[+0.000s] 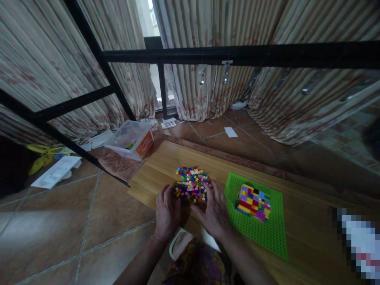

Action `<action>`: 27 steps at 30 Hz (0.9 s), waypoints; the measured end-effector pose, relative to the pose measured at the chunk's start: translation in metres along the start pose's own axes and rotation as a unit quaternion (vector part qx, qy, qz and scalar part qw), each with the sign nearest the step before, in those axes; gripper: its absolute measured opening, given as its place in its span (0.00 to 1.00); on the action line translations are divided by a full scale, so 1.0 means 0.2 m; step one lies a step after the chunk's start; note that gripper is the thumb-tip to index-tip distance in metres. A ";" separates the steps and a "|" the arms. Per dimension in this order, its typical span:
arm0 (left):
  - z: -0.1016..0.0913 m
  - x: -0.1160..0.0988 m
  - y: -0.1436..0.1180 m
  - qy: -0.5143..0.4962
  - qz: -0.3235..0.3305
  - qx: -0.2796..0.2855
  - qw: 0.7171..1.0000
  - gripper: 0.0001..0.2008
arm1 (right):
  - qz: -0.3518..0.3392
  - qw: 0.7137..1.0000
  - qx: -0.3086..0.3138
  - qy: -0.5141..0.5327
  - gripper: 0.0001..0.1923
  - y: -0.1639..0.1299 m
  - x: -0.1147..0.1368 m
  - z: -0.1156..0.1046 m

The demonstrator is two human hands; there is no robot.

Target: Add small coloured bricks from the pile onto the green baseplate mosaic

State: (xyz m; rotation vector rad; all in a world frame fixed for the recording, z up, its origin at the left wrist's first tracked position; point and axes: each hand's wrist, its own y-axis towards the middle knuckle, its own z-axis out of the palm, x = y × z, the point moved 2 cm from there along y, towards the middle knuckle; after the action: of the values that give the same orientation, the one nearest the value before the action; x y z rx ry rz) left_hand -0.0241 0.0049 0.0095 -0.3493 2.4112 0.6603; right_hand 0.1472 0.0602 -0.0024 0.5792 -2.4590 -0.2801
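A heap of small loose bricks (pixel 191 183) in many colours lies on a wooden board (pixel 297 229). My left hand (pixel 167 211) rests at the heap's near left edge, fingertips among the bricks. My right hand (pixel 213 209) lies at the heap's near right edge, fingers spread and touching bricks. To the right, a green baseplate (pixel 267 233) carries a block built of coloured bricks (pixel 253 202). Whether either hand pinches a brick is not visible.
A clear plastic box (pixel 130 140) with an orange label stands on the tiled floor at the back left. A black metal frame (pixel 237 55) crosses overhead. Curtains hang behind. Papers (pixel 56 171) lie on the floor at left. A white slipper (pixel 178 243) shows below my hands.
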 end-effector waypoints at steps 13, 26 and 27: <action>0.12 -0.03 0.11 -0.036 0.007 0.066 0.997 0.21 | -0.048 0.999 -0.006 0.011 0.22 0.32 0.05 0.03; 0.09 -0.02 0.11 -0.066 0.016 0.056 0.996 0.19 | -0.012 0.983 0.166 -0.082 0.11 0.73 0.16 0.23; 0.09 -0.02 0.11 -0.067 0.016 0.056 0.996 0.18 | -0.015 0.983 0.166 -0.080 0.10 0.73 0.16 0.22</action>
State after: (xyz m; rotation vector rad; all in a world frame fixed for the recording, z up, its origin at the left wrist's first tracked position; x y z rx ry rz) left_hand -0.0208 0.0334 0.0073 -0.2142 2.3180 0.5420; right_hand 0.0488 0.1773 0.0248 0.7606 -2.6761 0.0797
